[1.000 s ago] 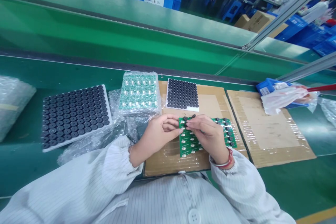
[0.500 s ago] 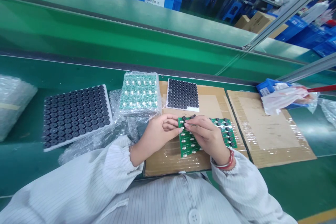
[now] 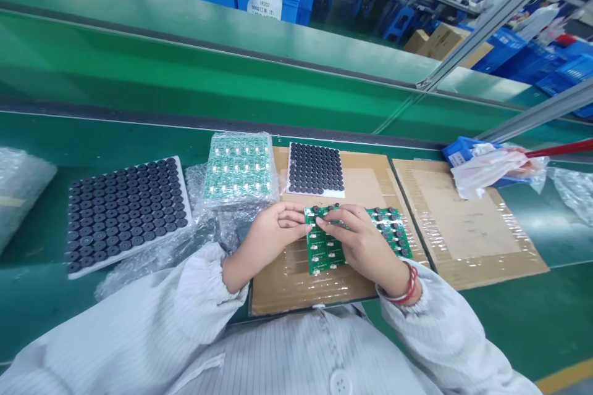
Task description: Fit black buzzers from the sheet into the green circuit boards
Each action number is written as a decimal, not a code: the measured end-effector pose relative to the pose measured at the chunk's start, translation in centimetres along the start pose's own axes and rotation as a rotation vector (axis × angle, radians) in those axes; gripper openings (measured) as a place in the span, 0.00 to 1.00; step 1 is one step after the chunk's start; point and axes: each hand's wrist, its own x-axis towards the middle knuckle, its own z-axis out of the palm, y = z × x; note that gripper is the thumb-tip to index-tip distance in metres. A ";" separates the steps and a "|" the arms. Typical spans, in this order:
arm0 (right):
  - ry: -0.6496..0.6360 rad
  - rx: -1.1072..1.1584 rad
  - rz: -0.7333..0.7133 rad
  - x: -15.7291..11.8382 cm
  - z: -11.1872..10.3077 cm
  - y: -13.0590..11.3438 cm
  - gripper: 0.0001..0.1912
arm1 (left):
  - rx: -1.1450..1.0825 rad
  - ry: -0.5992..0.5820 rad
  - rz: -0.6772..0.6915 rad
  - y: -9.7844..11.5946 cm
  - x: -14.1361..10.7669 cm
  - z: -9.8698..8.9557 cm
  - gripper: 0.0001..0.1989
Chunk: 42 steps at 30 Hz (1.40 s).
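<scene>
A green circuit board (image 3: 321,259) lies on the brown cardboard in front of me, with rows of white connectors and several black round buzzers (image 3: 380,218) on it. At its upper left corner, my left hand (image 3: 273,228) is closed with thumb and fingers on the board's edge. My right hand (image 3: 364,237) reaches over the middle of the board. Its thumb and forefinger are pinched near the left column, at a small black round buzzer (image 3: 319,221) in the second row. The right palm hides part of the board.
A foam sheet of black buzzers (image 3: 315,168) lies behind the board, and a larger sheet (image 3: 127,213) is at left. Bubble-wrapped boards (image 3: 238,166) are stacked between them. At right are another cardboard sheet (image 3: 467,228) and a blue bin (image 3: 456,151) with plastic bags.
The whole view has shifted slightly, so the things on the bench appear further left. Both hands keep nearly the same place on the board, with the right fingers still at its upper left.
</scene>
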 end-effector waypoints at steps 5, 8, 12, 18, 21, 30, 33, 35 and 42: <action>-0.035 -0.001 0.014 0.2 -0.6 -0.2 0.26 | 0.000 -0.009 0.005 0.0 0.1 -0.3 0.20; 0.002 0.032 0.031 1.0 -1.3 0.5 0.24 | 0.006 -0.003 -0.012 0.1 0.1 -0.3 0.19; 0.125 -0.059 0.082 2.9 -1.5 3.1 0.12 | 0.008 0.006 -0.011 0.0 0.2 -0.3 0.18; -0.106 -0.092 0.152 5.6 -0.1 5.7 0.03 | 0.009 0.004 -0.013 -0.1 0.2 -0.3 0.17; -0.137 -0.071 0.161 6.0 0.2 5.7 0.03 | 0.004 -0.002 -0.004 0.0 0.2 -0.3 0.17; -0.183 -0.052 0.019 6.1 0.0 6.6 0.06 | 0.004 -0.007 -0.010 0.1 0.1 -0.3 0.16; -0.222 -0.138 -0.036 6.4 0.1 6.8 0.06 | 0.015 0.002 -0.008 0.2 0.1 -0.3 0.16; -0.253 -0.208 -0.081 6.5 0.1 7.0 0.05 | 0.026 0.004 -0.004 0.2 0.1 -0.3 0.17; -0.283 -0.251 -0.123 6.0 0.6 7.9 0.05 | 0.017 -0.006 0.004 0.1 0.2 -0.4 0.17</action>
